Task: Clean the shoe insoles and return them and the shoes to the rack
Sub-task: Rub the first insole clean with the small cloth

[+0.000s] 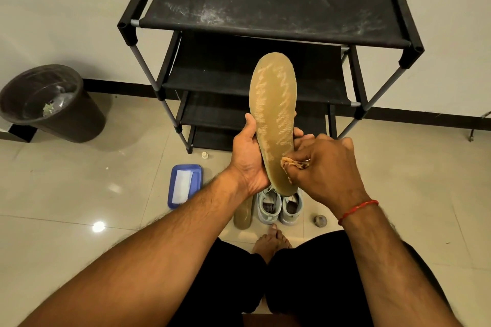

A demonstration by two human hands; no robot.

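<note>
Bin (pixel 50 103) at left of frame: clear liner, some scraps at the bottom. Blue tray (pixel 185 185) lower centre holds a white sheet. Left hand (pixel 248 159) grips insole (pixel 275 119) mid-frame; right hand (pixel 329 164) pinches a rag (pixel 292 164) against its lower edge. Shoes (pixel 279 206) and second insole (pixel 242 214) on floor below. Rack (pixel 265 8) shelves bare, dusty.

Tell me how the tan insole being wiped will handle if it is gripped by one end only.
The insole looks thin and flat, so it is probably light. The left hand grips only its lower half, yet the upper half stands straight, suggesting some stiffness; it may still bend under pressure. Its mesh-textured face likely gives grip, though the right hand is rubbing it with a cloth, perhaps damp.
</note>
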